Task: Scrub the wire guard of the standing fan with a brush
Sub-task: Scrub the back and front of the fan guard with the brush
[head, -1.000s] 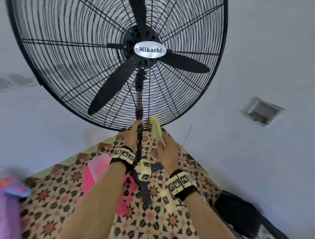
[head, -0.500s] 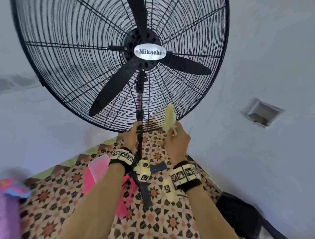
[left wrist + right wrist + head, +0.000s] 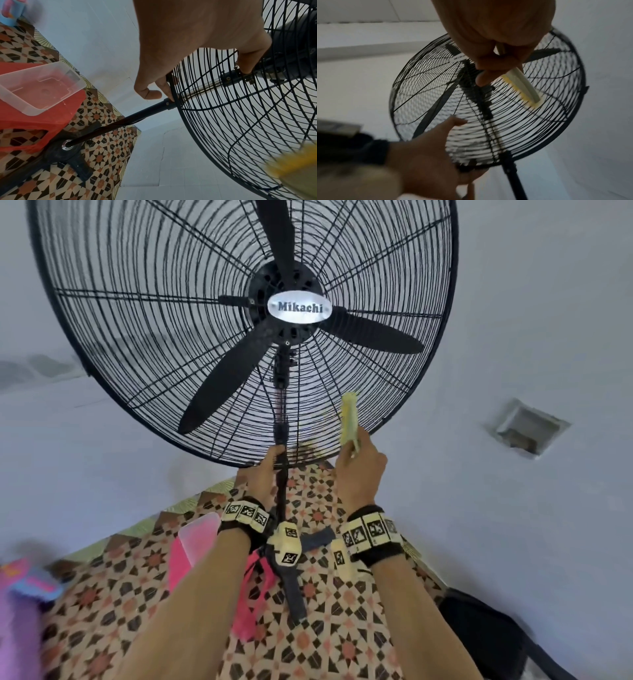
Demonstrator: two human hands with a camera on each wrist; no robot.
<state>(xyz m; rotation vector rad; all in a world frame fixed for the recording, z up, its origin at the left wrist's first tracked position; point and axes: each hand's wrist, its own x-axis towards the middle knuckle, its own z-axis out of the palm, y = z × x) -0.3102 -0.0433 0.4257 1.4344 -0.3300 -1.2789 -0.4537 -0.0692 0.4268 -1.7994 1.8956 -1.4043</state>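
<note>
White wall behind; left hand [image 3: 265,472] grips wire guard [image 3: 171,313] bottom rim, right hand [image 3: 359,470] grips brush [image 3: 350,419]: stroke firmly along wires.

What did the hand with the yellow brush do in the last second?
The right hand carried the yellow brush up and to the right, from just under the bottom rim of the wire guard onto its lower wires. The brush now points upward. The left hand kept gripping the guard's bottom rim by the pole, and the fan itself stayed put.
</note>
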